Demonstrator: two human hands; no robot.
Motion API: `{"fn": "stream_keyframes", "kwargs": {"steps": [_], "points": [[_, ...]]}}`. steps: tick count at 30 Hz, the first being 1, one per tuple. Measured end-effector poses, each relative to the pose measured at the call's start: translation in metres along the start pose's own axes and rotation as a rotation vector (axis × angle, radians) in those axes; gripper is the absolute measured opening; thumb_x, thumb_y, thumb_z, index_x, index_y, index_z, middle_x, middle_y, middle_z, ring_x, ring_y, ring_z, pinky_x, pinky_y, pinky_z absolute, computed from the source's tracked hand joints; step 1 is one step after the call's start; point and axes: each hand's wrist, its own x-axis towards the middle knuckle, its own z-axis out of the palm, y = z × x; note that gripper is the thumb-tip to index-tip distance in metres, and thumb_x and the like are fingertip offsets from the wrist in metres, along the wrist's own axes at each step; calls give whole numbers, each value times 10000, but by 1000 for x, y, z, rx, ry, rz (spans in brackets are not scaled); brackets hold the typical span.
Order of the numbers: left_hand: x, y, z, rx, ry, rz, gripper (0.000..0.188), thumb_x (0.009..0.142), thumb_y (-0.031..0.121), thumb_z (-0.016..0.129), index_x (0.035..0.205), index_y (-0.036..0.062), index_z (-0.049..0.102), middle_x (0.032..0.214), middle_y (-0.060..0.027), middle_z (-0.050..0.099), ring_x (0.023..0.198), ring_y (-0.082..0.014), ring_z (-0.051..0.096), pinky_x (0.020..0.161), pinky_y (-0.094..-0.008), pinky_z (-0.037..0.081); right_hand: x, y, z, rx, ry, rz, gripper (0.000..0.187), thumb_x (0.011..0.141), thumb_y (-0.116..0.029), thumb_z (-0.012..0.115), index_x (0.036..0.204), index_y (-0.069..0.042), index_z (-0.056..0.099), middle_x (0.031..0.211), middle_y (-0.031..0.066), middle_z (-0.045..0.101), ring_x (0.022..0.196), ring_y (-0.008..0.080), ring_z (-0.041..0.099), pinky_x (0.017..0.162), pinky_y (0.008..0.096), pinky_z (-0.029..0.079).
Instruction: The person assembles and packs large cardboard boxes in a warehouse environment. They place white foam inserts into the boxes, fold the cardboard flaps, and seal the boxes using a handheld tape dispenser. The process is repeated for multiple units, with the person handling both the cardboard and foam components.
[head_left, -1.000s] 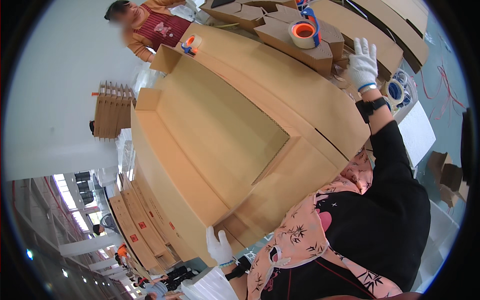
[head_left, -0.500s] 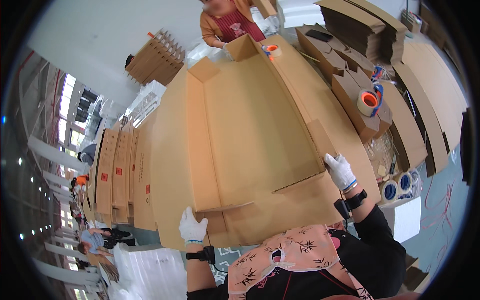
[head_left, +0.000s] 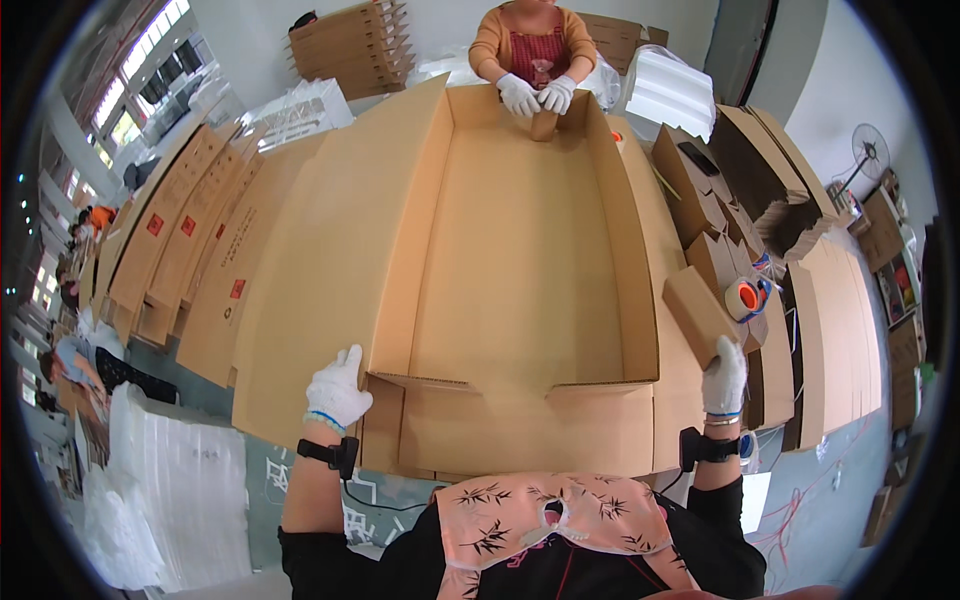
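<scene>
Box: while three walls stand, the near flap lies flat, not yet raised.
Right hand: holds a block, right of the box.
Left hand: near left corner, grip unclear.

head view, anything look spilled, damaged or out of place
Red string lies loose on the floor at the right, which looks untidy. The box looks sound: its near end is open, with no visible tear.

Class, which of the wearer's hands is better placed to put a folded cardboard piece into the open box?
Probably the right hand: it holds a folded cardboard piece beside the open box; the left hand, by its near-left corner, holds none.
</scene>
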Motion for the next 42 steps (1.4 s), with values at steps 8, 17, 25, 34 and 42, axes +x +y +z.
{"fn": "stream_keyframes", "kwargs": {"steps": [8, 17, 25, 34, 42], "points": [[4, -11, -29, -86, -160, 107, 728, 762, 405, 716, 1413, 137, 528, 1389, -253, 578, 1138, -351, 659, 895, -447, 569, 64, -191, 107, 217, -526, 154, 291, 968, -241, 580, 1024, 29, 673, 886, 151, 664, 847, 274, 612, 773, 374, 482], [54, -40, -18, -202, -131, 148, 774, 856, 597, 633, 1465, 144, 481, 1469, -241, 484, 1147, -415, 638, 918, -489, 548, 5, -362, 316, -42, -1390, -92, 517, 949, -479, 454, 1012, -27, 698, 1052, 263, 697, 1007, 430, 652, 906, 458, 511], [69, -42, -14, -295, -316, 127, 901, 845, 614, 634, 1589, 221, 311, 1632, -282, 216, 1259, -447, 576, 977, -508, 520, 7, -341, 333, 108, -1351, 413, 529, 880, -478, 596, 1024, 12, 734, 939, 207, 723, 759, 323, 723, 708, 424, 588], [70, -36, -16, -295, -329, 147, 898, 852, 592, 632, 1596, 225, 289, 1641, -283, 183, 1231, -444, 594, 949, -503, 534, 24, -235, 218, -166, -826, 29, 264, 882, -171, 541, 1044, -121, 743, 1025, 153, 734, 999, 354, 681, 893, 431, 543], [72, -32, 1, -210, -210, 184, 888, 851, 578, 641, 1590, 228, 294, 1641, -281, 187, 1191, -449, 624, 916, -496, 560, 21, -157, 124, -464, -976, -142, 319, 895, -335, 576, 1084, -123, 720, 1000, 173, 727, 967, 387, 677, 871, 491, 534]]}}
